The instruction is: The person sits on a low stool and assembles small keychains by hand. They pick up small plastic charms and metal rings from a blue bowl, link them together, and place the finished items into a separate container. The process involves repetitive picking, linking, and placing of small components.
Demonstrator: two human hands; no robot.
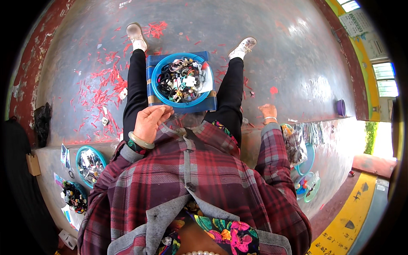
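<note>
The hair ties lie in the blue basin between the legs, seemingly light, soft, best taken by a loop. Left hand has its grip together; right hand, one cannot tell.

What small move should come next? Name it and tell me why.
Perhaps move the left hand over the blue basin: it is near the basin's closest rim, hair ties lie heaped inside, and the right hand is farther away.
</note>
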